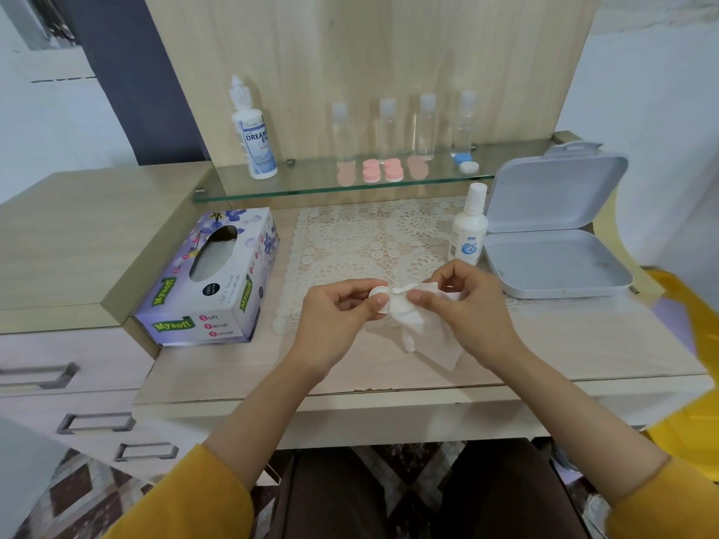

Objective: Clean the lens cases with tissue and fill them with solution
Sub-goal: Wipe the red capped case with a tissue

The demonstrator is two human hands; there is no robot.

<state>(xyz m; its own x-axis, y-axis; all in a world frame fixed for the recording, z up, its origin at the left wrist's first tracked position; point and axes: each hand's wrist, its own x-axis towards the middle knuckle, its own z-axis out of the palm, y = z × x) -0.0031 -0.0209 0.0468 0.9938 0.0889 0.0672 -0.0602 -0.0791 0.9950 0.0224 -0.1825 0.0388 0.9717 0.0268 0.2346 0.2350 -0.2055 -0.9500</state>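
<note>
both hands were over the near part of the desk (564,344), just on the near side of the lace mat (369,239). left hand (334,310) pinched a white lens case (378,294) between thumb and curled fingers. only one round well showed, at the left end. the rest lay under the tissue (422,338), so the long axis appeared to run left to right; the right end was hidden and this could not be confirmed. right hand (469,305) pinched the tissue with curled fingers, index fingertip pressing the wad against the case. a loose tail of tissue hung toward the near edge. the case sat between the two hands, at the left hand's fingertips and touching the wad held by the right.

left of the hands: tissue box (210,278), long axis near to far, slot up. right, past the hands: small solution bottle (469,227), upright, cap on, at the mat's right edge. just beside it, an open grey box (552,243), lid raised at the far side.

far: glass shelf (311,186) carried a large solution bottle (253,138) upright at the left, four clear bottles (426,126) in a row, pink lens cases (371,171) in front of them, and a blue and white lens case (467,164) at the right end.
</note>
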